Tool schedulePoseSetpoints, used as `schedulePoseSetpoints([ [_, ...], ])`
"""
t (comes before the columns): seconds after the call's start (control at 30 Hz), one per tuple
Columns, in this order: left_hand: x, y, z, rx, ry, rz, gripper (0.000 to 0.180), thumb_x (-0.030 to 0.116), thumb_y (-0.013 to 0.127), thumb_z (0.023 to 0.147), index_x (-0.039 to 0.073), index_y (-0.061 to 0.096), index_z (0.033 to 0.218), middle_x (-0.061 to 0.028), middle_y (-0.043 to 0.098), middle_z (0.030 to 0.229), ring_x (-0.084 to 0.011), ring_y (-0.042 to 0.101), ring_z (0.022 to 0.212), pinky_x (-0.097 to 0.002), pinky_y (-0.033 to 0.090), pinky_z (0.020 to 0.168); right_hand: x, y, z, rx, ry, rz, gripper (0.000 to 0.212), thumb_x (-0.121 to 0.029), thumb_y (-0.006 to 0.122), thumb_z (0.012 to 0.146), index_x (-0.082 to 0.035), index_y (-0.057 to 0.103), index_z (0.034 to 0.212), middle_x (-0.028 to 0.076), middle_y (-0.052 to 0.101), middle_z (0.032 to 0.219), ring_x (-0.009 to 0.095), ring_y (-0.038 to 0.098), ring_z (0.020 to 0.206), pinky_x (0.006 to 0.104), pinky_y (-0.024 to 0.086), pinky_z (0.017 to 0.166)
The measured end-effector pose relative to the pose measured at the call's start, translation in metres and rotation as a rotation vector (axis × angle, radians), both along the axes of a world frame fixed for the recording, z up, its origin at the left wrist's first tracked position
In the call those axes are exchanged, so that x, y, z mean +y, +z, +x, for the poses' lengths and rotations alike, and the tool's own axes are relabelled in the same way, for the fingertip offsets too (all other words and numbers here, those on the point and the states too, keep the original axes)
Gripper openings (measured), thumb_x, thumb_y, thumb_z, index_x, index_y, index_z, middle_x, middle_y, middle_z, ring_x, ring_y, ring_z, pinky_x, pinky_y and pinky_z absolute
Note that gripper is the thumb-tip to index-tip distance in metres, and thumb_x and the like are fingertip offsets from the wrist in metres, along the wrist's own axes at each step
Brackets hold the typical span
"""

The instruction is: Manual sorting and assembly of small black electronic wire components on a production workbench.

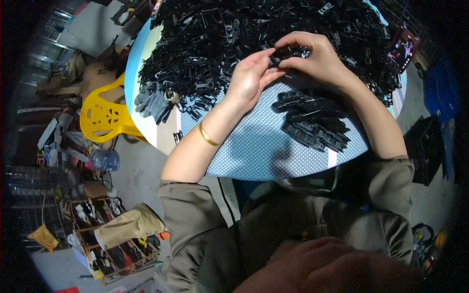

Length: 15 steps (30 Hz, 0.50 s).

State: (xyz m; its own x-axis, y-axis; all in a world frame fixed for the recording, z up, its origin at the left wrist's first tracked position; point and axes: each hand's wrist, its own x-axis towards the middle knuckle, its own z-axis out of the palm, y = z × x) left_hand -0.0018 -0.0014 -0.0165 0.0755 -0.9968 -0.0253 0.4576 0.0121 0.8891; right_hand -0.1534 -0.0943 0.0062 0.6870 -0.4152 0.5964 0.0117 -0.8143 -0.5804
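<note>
My left hand (249,77) and my right hand (318,57) meet over the near edge of a big heap of black plastic parts (195,63). Between them is a small dark plastic part (277,59), partly hidden by my fingers. The left fingertips pinch its left end, while the right thumb and forefinger close round the other side. Just below my hands, a smaller bunch of long, slim black parts (315,119) lies roughly side by side on the blue dotted tabletop cover (244,151). The exact kind of these parts cannot be made out.
Grey gloves (154,101) lie at the heap's left edge. A phone with a lit screen (404,49) stands at the right rim. Left of the table is a yellow plastic chair (102,112). A rack of shoes (117,239) is on the floor at lower left, blue crates (439,93) at right.
</note>
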Motion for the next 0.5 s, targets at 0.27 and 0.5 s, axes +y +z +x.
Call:
schedulePoseSetpoints([
  [0.27, 0.0, -0.001, 0.002, -0.188, 0.096, 0.017, 0.034, 0.007, 0.051, 0.084, -0.003, 0.044, 0.116, -0.0112, 0.058, 0.096, -0.0152, 0.06, 0.079, -0.0234, 0.051, 0.072, 0.0, -0.011, 0.005, -0.089, -0.02, -0.165, 0.029, -0.006, 0.07, 0.062, -0.001, 0.062, 0.09, 0.009, 0.062, 0.093, 0.019, 0.059, 0.086, 0.0285, 0.046, 0.079],
  [0.5, 0.0, 0.011, 0.004, -0.235, 0.124, -0.196, 0.042, 0.004, 0.056, 0.08, -0.005, 0.041, 0.118, -0.0081, 0.059, 0.091, -0.0103, 0.057, 0.077, -0.0222, 0.05, 0.07, -0.006, -0.007, 0.006, 0.019, 0.139, 0.442, 0.04, -0.017, 0.061, 0.078, -0.004, 0.052, 0.115, 0.007, 0.061, 0.097, 0.011, 0.057, 0.085, 0.0228, 0.045, 0.075],
])
